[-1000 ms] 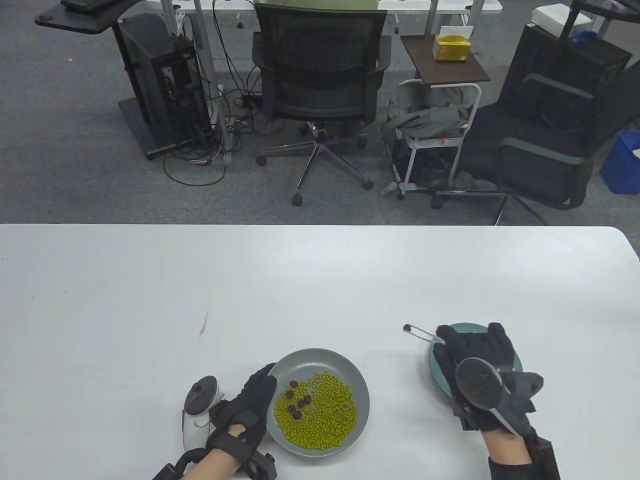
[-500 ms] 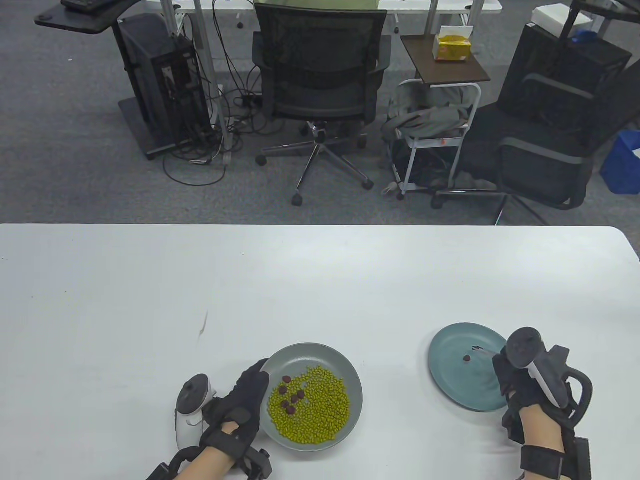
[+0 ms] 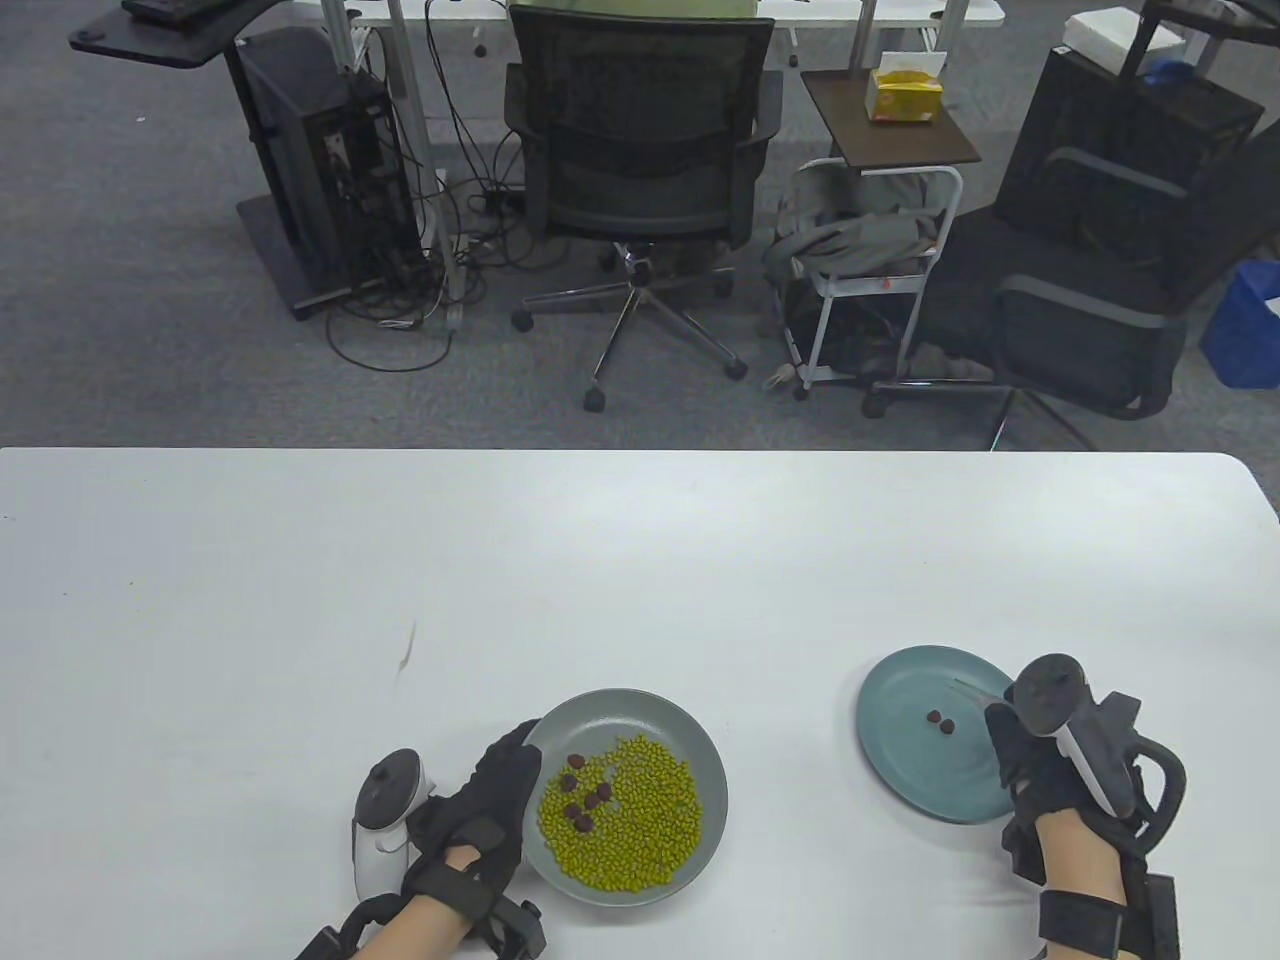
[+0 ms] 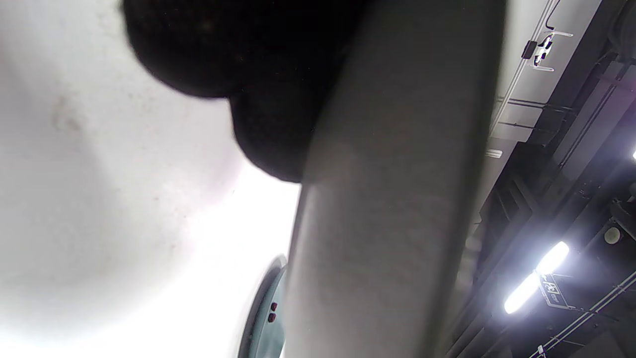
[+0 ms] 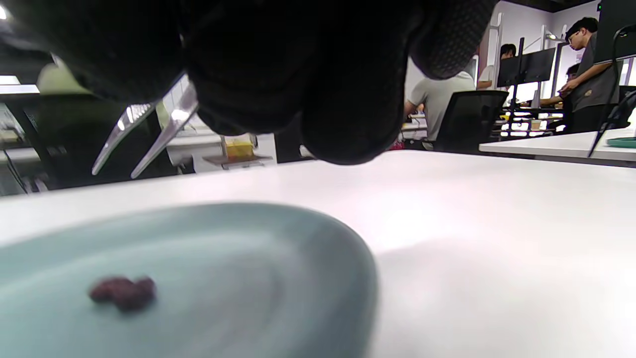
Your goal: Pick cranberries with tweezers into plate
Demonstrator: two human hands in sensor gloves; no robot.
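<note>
1. Table view: pinched in the right hand [image 3: 1040, 770] are thin metal tweezers [image 3: 968, 690], faint against the teal plate [image 3: 890, 750] and hard to trace; tips apart or together cannot be told from above. Two cranberries [image 3: 939, 720] on that plate, side by side, close to the tips. Left hand [image 3: 490, 810] wrapped round the near-left rim of the grey bowl [image 3: 700, 730], fingers curled on its edge. Inside: green beans [image 3: 640, 820] with several dark cranberries [image 3: 585, 795] on the left part of the heap.
2. Left wrist view: mostly blocked by blurred glove and the bowl's underside; beyond, a sliver of the teal plate with two red spots.
3. Right wrist view: tweezer arms spread, nothing between them, tips raised above the plate; cranberries touching, blurred, low at the left. Glove fills the top.
</note>
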